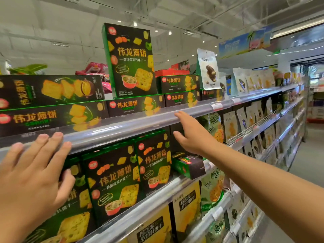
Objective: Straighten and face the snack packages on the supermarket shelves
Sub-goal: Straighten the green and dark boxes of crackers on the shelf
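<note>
- Two bare hands reach toward shelves full of snack boxes and bags.
- The left hand (33, 172) is spread flat, fingers open. Its fingertips lie against the clear front rail of the top shelf (112, 132), and its thumb touches the top edge of a green cracker box (70, 207) on the second shelf. It grips nothing.
- The right hand (191, 135) stretches out with fingers open and straight, just below the top shelf rail. It holds nothing. I cannot tell if it touches anything.
- One tall green box (128, 62) stands upright on top of the flat boxes (49, 104) on the top shelf, face to the front.
- More flat boxes of the same kind lie stacked just right of it (178, 92).
- On the second shelf, two upright green boxes (114, 183) stand side by side, faces forward.
- A small dark box (189, 164) lies on its side just right of them, under the right hand, turned at a slant.
- A pale bag with a chocolate bar picture (208, 69) stands on the top shelf, leaning a little.
- Yellow boxes (185, 206) sit on the shelf below.
- Many pale snack bags (249, 118) fill the shelves farther right.
</note>
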Tool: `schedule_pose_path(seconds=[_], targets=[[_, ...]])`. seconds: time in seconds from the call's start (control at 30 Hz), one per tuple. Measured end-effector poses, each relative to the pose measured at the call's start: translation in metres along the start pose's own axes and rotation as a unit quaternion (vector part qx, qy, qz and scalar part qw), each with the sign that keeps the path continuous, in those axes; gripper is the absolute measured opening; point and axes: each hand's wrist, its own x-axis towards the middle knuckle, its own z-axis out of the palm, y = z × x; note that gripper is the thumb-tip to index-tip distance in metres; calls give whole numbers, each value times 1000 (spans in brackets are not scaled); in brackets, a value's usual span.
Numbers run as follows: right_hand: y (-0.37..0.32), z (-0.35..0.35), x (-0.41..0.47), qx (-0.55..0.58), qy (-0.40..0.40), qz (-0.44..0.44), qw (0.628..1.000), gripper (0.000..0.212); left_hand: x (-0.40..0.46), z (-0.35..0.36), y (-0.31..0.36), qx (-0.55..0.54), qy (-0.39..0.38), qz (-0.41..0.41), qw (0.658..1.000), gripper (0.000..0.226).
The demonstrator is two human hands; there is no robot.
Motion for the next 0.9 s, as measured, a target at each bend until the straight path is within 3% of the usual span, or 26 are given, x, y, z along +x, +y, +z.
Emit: schedule_pose_path(seconds=[0.07, 0.13, 0.17, 0.27, 0.33, 0.47, 0.67, 0.8, 0.9], targets=[[13, 10, 18, -28, 4, -17, 999, 71, -8, 22, 17, -9, -86, -79, 993, 84], [27, 19, 31, -62, 12, -37, 997, 76, 2, 40, 34, -55, -115, -110, 986, 80], [34, 23, 35, -76, 12, -43, 996, 79, 14, 39, 42, -98, -86, -94, 987, 78], [55, 36, 40, -120, 8, -79, 990, 88, 49, 2, 81, -90, 113, 40, 989, 74], [65, 43, 39, -137, 20, -112, 984, 92, 81, -28, 120, -97, 165, 68, 979, 65], [80, 48, 40, -132, 45, -167, 976, 91, 118, -32, 182, -22, 121, 93, 988, 60], [124, 43, 61, -77, 140, -242, 957, 71, 140, -11, 215, 80, 82, 67, 991, 68], [148, 59, 68, -54, 150, -281, 946, 87, 136, -3, 229, 104, 100, 18, 989, 71], [152, 67, 67, -12, 160, -300, 940, 85, 134, -3, 243, 99, 115, -17, 988, 68]])
